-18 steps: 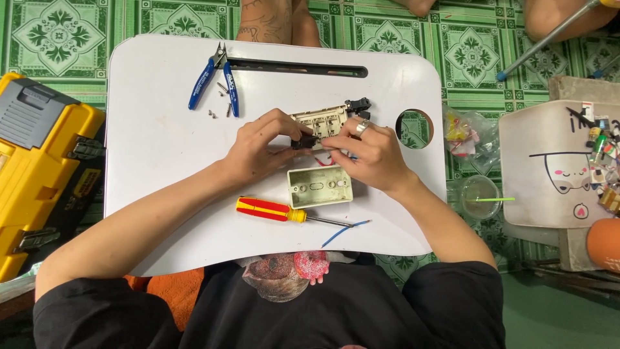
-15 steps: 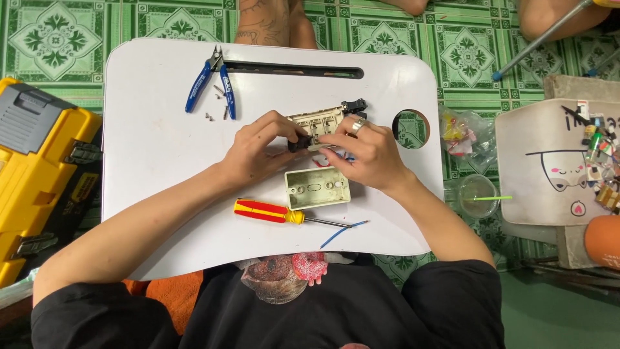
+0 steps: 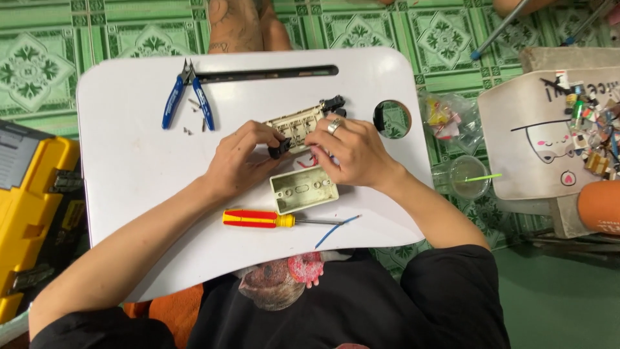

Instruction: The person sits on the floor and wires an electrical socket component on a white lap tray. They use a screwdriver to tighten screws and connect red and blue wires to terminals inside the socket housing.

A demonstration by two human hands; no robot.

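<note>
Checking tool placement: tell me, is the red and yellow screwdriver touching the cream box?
Apart. The head view shows a strip of white tray between the screwdriver and the box.

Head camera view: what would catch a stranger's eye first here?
Most striking are the left hand and right hand meeting at the middle of the white lap table, both gripping a cream switch plate. Just below them lies an open cream wall box, with a red-and-yellow screwdriver nearer the person. Blue-handled cutters lie at the table's far left, and a yellow tool case sits on the green tiled floor.
</note>
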